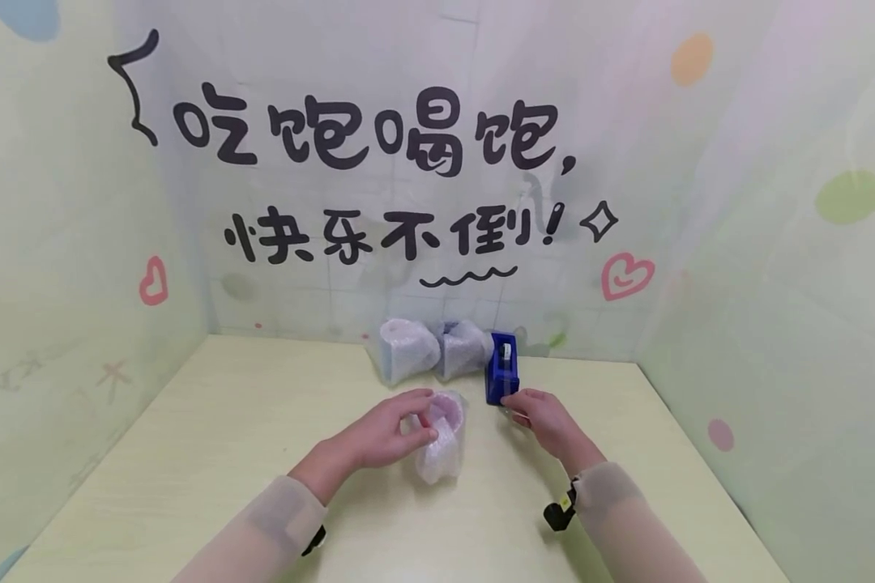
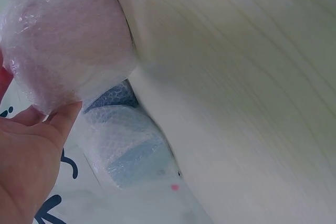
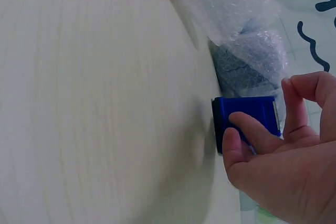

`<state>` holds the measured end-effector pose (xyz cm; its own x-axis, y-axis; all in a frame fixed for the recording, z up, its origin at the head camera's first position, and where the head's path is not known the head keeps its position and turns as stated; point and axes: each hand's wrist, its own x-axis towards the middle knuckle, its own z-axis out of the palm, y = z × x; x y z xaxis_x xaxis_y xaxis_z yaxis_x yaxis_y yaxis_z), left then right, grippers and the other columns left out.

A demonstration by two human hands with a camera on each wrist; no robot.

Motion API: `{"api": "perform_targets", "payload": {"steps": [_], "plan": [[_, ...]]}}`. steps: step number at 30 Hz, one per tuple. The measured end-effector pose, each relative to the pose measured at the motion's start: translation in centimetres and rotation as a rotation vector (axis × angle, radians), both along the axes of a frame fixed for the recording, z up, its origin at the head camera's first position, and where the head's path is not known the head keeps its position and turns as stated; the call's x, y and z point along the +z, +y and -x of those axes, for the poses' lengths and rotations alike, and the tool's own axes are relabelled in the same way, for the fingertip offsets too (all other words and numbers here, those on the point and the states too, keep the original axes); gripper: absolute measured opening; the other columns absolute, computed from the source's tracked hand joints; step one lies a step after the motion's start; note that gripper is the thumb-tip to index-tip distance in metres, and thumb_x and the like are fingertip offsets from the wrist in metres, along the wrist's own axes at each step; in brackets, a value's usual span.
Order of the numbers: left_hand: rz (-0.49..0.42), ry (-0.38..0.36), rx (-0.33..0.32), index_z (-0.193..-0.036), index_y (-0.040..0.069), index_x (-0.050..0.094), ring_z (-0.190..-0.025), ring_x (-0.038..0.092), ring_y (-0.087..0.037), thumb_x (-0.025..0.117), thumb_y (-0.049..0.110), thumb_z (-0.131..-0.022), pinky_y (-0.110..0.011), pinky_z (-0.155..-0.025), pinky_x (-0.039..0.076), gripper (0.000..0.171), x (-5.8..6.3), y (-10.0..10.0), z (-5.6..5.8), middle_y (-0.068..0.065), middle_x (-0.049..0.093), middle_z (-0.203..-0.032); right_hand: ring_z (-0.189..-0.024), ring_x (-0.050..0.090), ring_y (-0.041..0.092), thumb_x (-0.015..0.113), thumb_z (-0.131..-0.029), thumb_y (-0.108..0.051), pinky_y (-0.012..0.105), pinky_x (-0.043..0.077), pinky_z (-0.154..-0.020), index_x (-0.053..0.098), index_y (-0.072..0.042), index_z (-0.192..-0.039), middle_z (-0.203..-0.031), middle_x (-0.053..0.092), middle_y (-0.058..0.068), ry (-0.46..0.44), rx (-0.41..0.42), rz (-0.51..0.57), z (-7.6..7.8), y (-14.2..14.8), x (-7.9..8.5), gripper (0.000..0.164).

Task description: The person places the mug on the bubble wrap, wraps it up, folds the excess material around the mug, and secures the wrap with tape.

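My left hand (image 1: 379, 433) holds a pinkish bundle in bubble wrap (image 1: 441, 461), with thumb and fingers spread round its side. What lies inside the wrap is hidden, though its rounded, pink-tinted bulk fills the upper left of the left wrist view. My right hand (image 1: 550, 421) is at the front of a blue tape dispenser (image 1: 490, 380). There, thumb and index fingertips pinch the end of a clear tape strip (image 1: 514, 413). In the right wrist view the other fingers (image 3: 254, 132) overlap the dispenser's side.
Two more bubble-wrapped bundles, a left one (image 1: 408, 352) and a right one (image 1: 463, 350), stand by the back wall, the right one beside the dispenser. Printed sheeting (image 1: 379, 48) encloses the pale wooden table (image 1: 262, 389) at the back and on both sides.
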<state>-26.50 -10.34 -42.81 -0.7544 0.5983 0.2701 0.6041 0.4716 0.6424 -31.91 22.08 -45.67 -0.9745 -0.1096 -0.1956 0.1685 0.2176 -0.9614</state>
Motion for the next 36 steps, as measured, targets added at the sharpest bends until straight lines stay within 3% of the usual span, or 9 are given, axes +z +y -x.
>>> {"api": "perform_targets", "payload": {"steps": [10, 15, 18, 21, 23, 25, 29, 32, 36], "plan": [[0.0, 0.0, 0.005, -0.094, 0.015, 0.064, -0.155, 0.049, -0.048, 0.07, 0.026, -0.105, -0.066, -0.127, 0.04, 0.017, -0.4, 0.0, -0.1, -0.026, 0.057, -0.16, -0.122, 0.048, 0.018, 0.06, -0.108, -0.015, 0.04, 0.036, -0.119, 0.065, -0.005, -0.094, -0.116, 0.06, -0.003, 0.048, 0.169, 0.03, -0.7, 1.4, -1.5, 0.018], [0.0, -0.002, 0.008, -0.094, 0.016, 0.064, -0.155, 0.049, -0.048, 0.07, 0.026, -0.106, -0.066, -0.127, 0.04, 0.017, -0.5, 0.0, -0.1, -0.026, 0.057, -0.161, -0.153, 0.038, 0.033, 0.055, -0.109, -0.014, 0.048, 0.022, -0.134, 0.059, -0.016, -0.09, -0.145, 0.055, 0.017, 0.053, 0.247, 0.112, -0.8, 2.0, -2.2, 0.02], [-0.001, -0.003, 0.01, -0.094, 0.016, 0.064, -0.155, 0.048, -0.048, 0.07, 0.027, -0.106, -0.067, -0.127, 0.04, 0.017, -0.5, 0.1, -0.1, -0.026, 0.056, -0.161, -0.17, 0.01, 0.05, 0.052, -0.108, -0.013, 0.062, -0.002, -0.139, 0.061, -0.022, -0.088, -0.175, 0.026, 0.034, 0.062, 0.317, 0.153, -1.0, 2.4, -2.3, 0.024], [-0.006, -0.004, 0.009, -0.094, 0.016, 0.064, -0.155, 0.048, -0.049, 0.07, 0.027, -0.106, -0.067, -0.127, 0.039, 0.017, -0.5, 0.2, -0.1, -0.026, 0.056, -0.161, -0.168, -0.005, 0.053, 0.051, -0.108, -0.012, 0.068, -0.014, -0.134, 0.064, -0.027, -0.085, -0.179, 0.006, 0.035, 0.062, 0.363, 0.171, -1.0, 2.8, -2.3, 0.029], [-0.007, -0.007, 0.008, -0.094, 0.016, 0.064, -0.155, 0.048, -0.049, 0.07, 0.027, -0.106, -0.068, -0.127, 0.039, 0.017, -0.6, 0.3, -0.1, -0.026, 0.056, -0.161, -0.169, -0.002, 0.053, 0.051, -0.108, -0.013, 0.069, -0.012, -0.134, 0.064, -0.027, -0.085, -0.179, 0.01, 0.033, 0.055, 0.368, 0.174, -1.2, 2.9, -2.1, 0.03], [-0.005, -0.013, 0.006, -0.094, 0.015, 0.064, -0.155, 0.047, -0.049, 0.07, 0.026, -0.106, -0.067, -0.127, 0.039, 0.017, -0.6, 0.4, -0.1, -0.027, 0.056, -0.161, -0.169, 0.016, 0.051, 0.052, -0.108, -0.015, 0.067, 0.006, -0.137, 0.066, -0.026, -0.086, -0.178, 0.023, 0.03, 0.042, 0.342, 0.153, -1.5, 2.8, -1.7, 0.028], [0.002, -0.016, 0.005, -0.095, 0.016, 0.064, -0.156, 0.047, -0.05, 0.07, 0.027, -0.106, -0.068, -0.127, 0.039, 0.017, -0.4, 0.5, -0.2, -0.027, 0.056, -0.162, -0.126, 0.066, 0.028, 0.058, -0.107, -0.02, 0.039, 0.049, -0.107, 0.07, -0.017, -0.095, -0.143, 0.069, 0.018, -0.034, 0.239, 0.069, -2.9, 2.0, -1.0, 0.017], [0.003, -0.007, 0.007, -0.095, 0.015, 0.065, -0.155, 0.047, -0.05, 0.07, 0.026, -0.106, -0.068, -0.127, 0.039, 0.017, -0.3, 0.5, -0.2, -0.027, 0.056, -0.161, -0.083, 0.065, 0.012, 0.063, -0.105, -0.022, 0.025, 0.049, -0.074, 0.073, -0.007, -0.101, -0.1, 0.072, 0.002, -0.108, 0.15, -0.013, -4.3, 1.3, -0.8, 0.018], [0.001, -0.005, 0.011, -0.095, 0.015, 0.065, -0.155, 0.047, -0.049, 0.07, 0.025, -0.106, -0.068, -0.127, 0.039, 0.016, -0.2, 0.3, -0.2, -0.027, 0.056, -0.161, -0.058, 0.056, 0.009, 0.069, -0.101, -0.02, 0.022, 0.039, -0.055, 0.075, -0.003, -0.087, -0.068, 0.063, -0.003, -0.099, 0.058, -0.234, -5.4, 0.2, -0.9, 0.023]]}}
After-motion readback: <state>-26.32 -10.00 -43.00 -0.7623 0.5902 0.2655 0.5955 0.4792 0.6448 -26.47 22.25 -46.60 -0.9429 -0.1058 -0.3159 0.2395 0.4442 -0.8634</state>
